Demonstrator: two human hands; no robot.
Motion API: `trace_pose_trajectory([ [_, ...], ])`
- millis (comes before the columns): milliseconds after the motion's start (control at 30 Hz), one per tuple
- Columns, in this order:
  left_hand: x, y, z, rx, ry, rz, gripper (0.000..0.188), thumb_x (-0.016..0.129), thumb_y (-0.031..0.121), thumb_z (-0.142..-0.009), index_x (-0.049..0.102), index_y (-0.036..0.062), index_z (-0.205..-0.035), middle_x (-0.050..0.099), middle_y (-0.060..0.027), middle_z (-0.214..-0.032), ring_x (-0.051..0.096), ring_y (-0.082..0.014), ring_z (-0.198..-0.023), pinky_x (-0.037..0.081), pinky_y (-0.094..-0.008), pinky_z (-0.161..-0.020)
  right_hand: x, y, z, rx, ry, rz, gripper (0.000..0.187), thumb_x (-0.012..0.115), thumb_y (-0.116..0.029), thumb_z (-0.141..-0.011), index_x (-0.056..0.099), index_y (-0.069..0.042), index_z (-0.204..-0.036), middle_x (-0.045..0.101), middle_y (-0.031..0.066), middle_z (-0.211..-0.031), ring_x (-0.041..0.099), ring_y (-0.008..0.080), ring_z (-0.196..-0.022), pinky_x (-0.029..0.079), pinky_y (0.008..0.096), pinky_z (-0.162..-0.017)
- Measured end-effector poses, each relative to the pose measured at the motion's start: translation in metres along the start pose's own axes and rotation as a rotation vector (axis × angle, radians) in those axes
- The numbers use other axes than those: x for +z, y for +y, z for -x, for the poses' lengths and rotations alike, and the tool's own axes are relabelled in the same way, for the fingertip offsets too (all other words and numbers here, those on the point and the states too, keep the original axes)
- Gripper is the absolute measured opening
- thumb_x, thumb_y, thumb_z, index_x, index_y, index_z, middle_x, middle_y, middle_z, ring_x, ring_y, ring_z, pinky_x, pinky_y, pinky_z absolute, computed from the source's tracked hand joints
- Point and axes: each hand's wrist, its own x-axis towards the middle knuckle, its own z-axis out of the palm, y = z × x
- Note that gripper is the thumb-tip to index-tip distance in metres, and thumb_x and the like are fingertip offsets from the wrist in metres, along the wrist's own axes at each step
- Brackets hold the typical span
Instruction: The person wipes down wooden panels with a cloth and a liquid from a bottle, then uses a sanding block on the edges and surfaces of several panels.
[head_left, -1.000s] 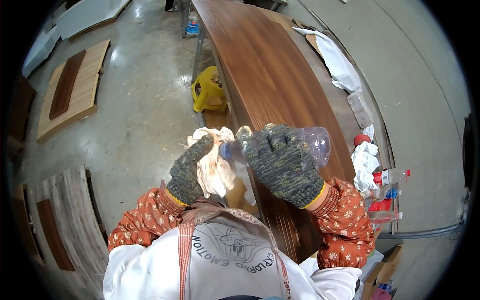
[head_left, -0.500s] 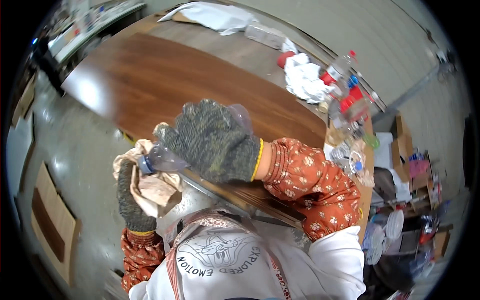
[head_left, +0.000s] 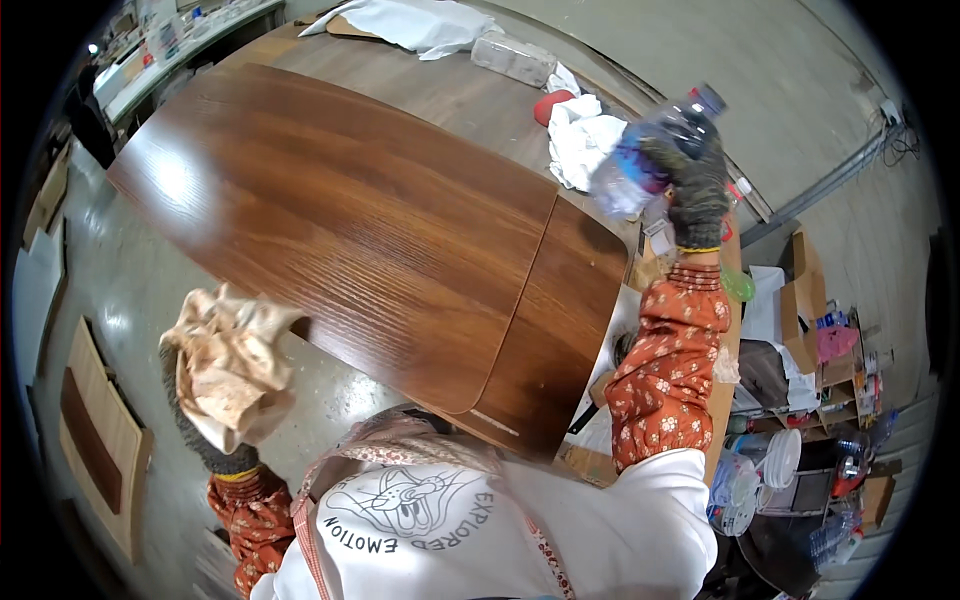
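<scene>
My right hand (head_left: 697, 190), in a dark grey knit glove, reaches to the far right over the cluttered end of the table. Its fingers wrap round a transparent plastic bottle (head_left: 625, 172) with a blue and purple label, tilted and a little blurred. At the lower left, my left hand (head_left: 188, 420) is closed on a crumpled beige rag (head_left: 232, 365) with brown stains, which covers most of the fingers. Between the hands lies a glossy brown wood-grain panel (head_left: 370, 230), with a narrow seam across its right part.
A white cloth (head_left: 585, 140), a red round thing (head_left: 550, 106) and a wrapped block (head_left: 513, 57) lie along the far edge. White sheeting (head_left: 410, 25) is at the back. Buckets (head_left: 775, 457) and boxes (head_left: 805, 285) stand on the right; boards (head_left: 100, 450) lean at left. A person (head_left: 90, 120) stands far left.
My right hand has moved from over the panel to the far right, where it now holds the labelled bottle. The bottle it had near the rag is gone from there. My left hand shifted left with the rag.
</scene>
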Motion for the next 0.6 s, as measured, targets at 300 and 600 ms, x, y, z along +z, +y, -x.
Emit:
trace_pose_trajectory([
  [300, -0.15, -0.026, 0.074, 0.105, 0.148, -0.711, 0.052, 0.056, 0.032, -0.09, 0.045, 0.0007, -0.13, 0.053, -0.0117, -0.128, 0.053, -0.0221, -0.113, 0.043, -0.0354, -0.098, -0.061, 0.197, -0.008, 0.275, 0.39, 0.6, 0.064, 0.076, -0.021, -0.061, 0.054, -0.005, -0.119, 0.062, 0.017, -0.106, 0.062, 0.0292, -0.09, 0.05, 0.0389, -0.079],
  [600, -0.102, -0.032, 0.024, -0.13, 0.259, 0.255, 0.043, 0.043, 0.022, -0.098, 0.043, -0.0017, -0.134, 0.044, -0.0144, -0.139, 0.046, -0.024, -0.125, 0.036, -0.0356, -0.107, -0.051, 0.201, -0.002, 0.406, 0.551, 1.103, 0.094, 0.079, -0.053, -0.057, 0.048, -0.002, -0.13, 0.056, 0.0226, -0.121, 0.055, 0.0347, -0.113, 0.047, 0.0443, -0.092],
])
